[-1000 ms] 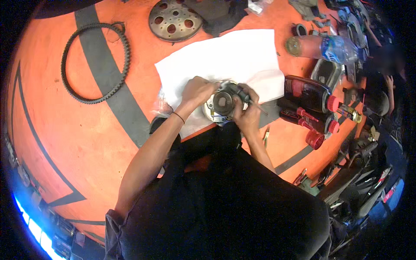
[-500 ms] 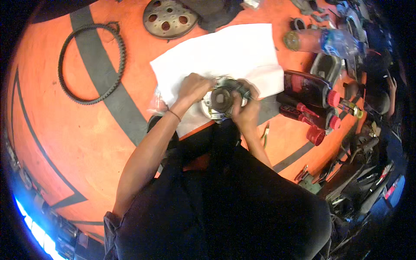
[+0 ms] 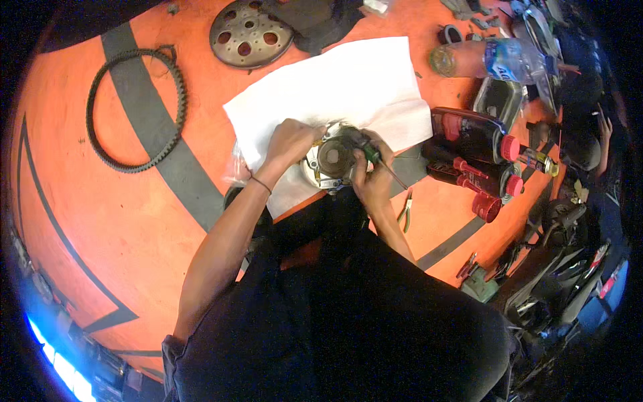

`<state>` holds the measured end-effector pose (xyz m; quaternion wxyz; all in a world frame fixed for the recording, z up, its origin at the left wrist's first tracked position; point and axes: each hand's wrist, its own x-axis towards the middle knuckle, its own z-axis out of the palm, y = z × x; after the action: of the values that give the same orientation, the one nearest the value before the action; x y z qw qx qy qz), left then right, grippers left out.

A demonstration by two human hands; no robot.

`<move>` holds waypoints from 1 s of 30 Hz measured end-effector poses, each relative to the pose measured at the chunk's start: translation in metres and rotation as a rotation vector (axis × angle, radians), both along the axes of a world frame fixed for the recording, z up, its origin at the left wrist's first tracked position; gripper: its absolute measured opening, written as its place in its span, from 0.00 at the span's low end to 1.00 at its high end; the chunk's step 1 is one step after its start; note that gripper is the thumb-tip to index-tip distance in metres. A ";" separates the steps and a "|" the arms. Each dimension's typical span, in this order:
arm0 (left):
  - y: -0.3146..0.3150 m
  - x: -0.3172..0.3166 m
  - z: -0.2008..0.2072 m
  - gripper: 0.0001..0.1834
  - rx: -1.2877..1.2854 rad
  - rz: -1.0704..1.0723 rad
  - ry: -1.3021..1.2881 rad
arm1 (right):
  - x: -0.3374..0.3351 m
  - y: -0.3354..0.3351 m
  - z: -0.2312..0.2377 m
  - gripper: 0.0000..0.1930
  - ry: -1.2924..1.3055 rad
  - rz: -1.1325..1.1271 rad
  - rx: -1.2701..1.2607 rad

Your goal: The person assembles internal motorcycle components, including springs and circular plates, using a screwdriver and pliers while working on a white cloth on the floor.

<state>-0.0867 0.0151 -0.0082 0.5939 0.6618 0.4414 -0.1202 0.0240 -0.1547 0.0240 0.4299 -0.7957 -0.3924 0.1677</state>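
Note:
A round metal machine part (image 3: 313,165) with a dark ring at its centre stands in front of me, over the near edge of a white sheet (image 3: 321,80). My left hand (image 3: 293,142) is closed on the upper left rim of that part. At its right side my right hand (image 3: 375,175) is wrapped round a screwdriver (image 3: 369,151) with a dark green handle. Its thin shaft points down to the right, away from the metal part. The handle's far end lies against the part's upper right; whether it touches I cannot tell.
A toothed belt (image 3: 90,110) lies at the left, and a round plate with holes (image 3: 251,33) at the back. To the right are dark bottles with red caps (image 3: 465,130), a red cup (image 3: 487,208), a plastic water bottle (image 3: 502,60) and pliers (image 3: 405,213).
My right hand has turned the screwdriver, and its shaft now shows clearly, pointing down to the right. The left hand keeps its hold. The whole view has shifted slightly.

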 end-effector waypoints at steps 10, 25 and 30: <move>-0.030 -0.046 -0.014 0.30 -0.149 0.341 -0.312 | 0.057 -0.033 0.049 0.14 -0.002 -0.219 0.089; -0.034 -0.072 -0.004 0.40 -0.406 0.331 -0.358 | -0.012 0.013 0.041 0.17 0.033 0.159 0.158; -0.035 -0.068 -0.003 0.33 -0.579 0.468 -0.410 | -0.020 0.031 0.052 0.18 0.058 -0.021 0.659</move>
<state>-0.1548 -0.0195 -0.0108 0.8422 0.3599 0.4002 0.0329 0.0037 -0.1235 0.0757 0.6770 -0.6126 -0.4049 0.0499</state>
